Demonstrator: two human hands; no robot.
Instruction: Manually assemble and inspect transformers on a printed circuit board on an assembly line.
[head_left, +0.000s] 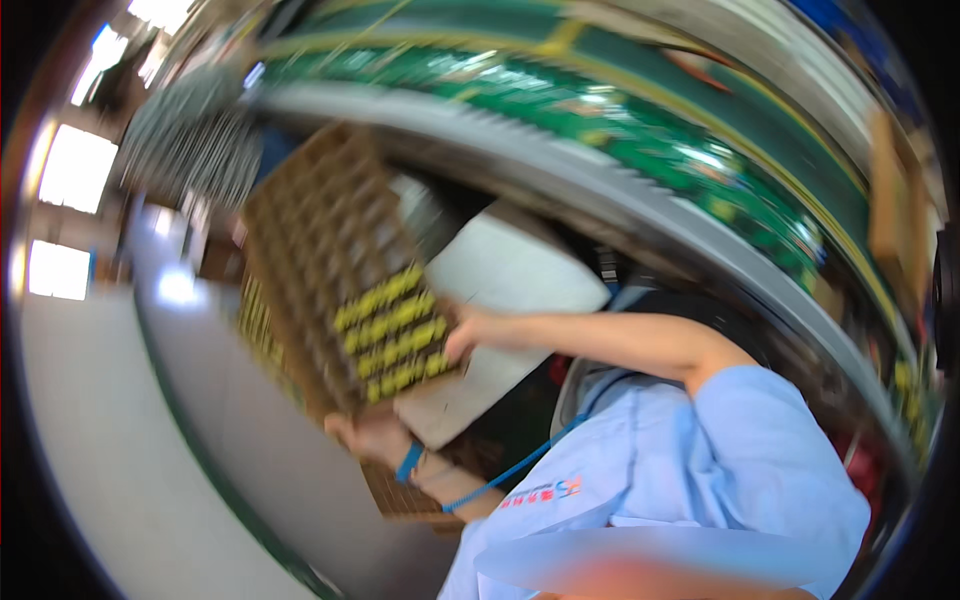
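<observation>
Left hand and right hand clamp the brown tray at its edges, apparently, despite blur, keeping its yellow parts steady.

We count two hands, one left hand and one right hand; one held brown tray; four rows of yellow parts, pieces too blurred to tally; one blue wristband; one blue cord.

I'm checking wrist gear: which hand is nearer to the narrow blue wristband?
Left. The left hand, at the lower corner of the brown gridded tray, wears the narrow blue wristband around its wrist. The right hand is farther off, at the tray's right edge.
</observation>
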